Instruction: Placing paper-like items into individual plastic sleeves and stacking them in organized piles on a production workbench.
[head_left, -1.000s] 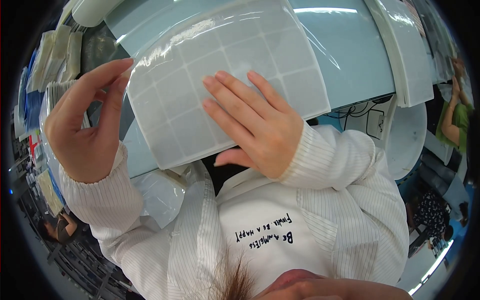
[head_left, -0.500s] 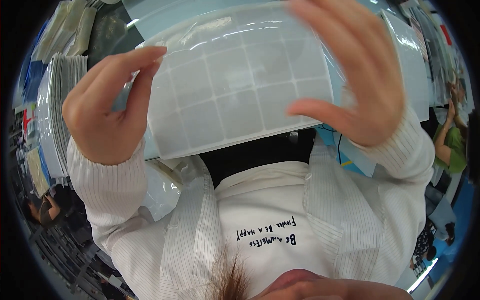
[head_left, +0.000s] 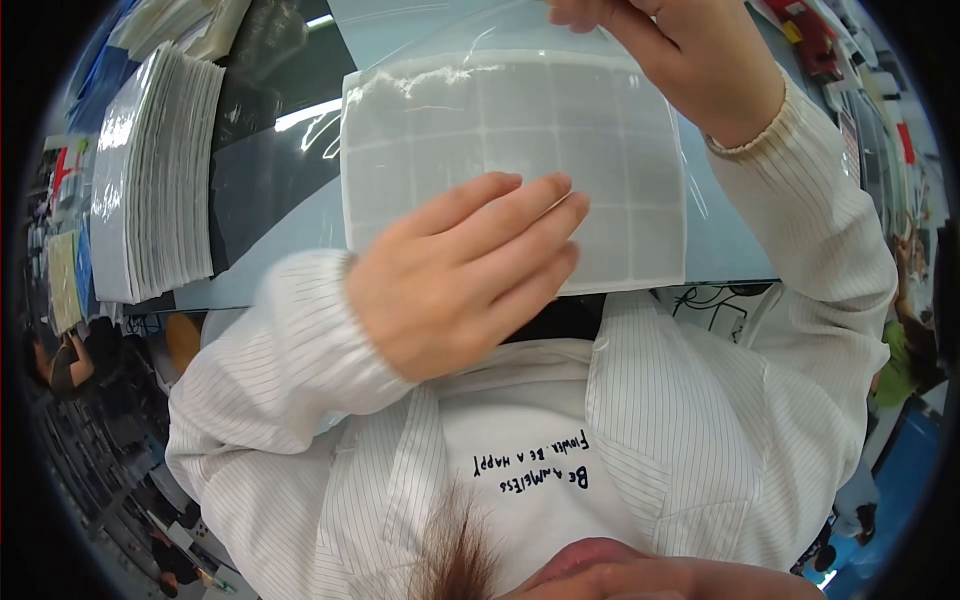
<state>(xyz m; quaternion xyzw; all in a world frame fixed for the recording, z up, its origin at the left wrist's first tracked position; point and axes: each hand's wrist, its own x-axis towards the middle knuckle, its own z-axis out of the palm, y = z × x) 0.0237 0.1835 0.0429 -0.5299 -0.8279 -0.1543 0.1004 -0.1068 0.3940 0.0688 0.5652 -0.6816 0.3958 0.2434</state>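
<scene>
A translucent white plastic sheet [head_left: 515, 135] marked into a grid of squares lies flat on the table in front of me. Across its near half rests my left hand [head_left: 460, 270], palm down, fingers stretched out and holding nothing. Beyond the far edge of the sheet, my right hand [head_left: 680, 60] pinches a clear plastic film [head_left: 480, 28], raised and slanting up from that edge. The tips of the right fingers are partly cut off by the top of the view.
On the left stands a thick stack of white sheets [head_left: 160, 180] in glossy plastic. Behind it are more plastic-wrapped bundles [head_left: 175, 25]. A red object [head_left: 808, 40] lies at the far right. Black cables [head_left: 715, 300] hang below the table's near edge.
My left hand has come from the left edge onto the sheet and flattened. My right hand has gone from spread above the sheet to pinching the film. The clear film now stands raised at the far edge.
</scene>
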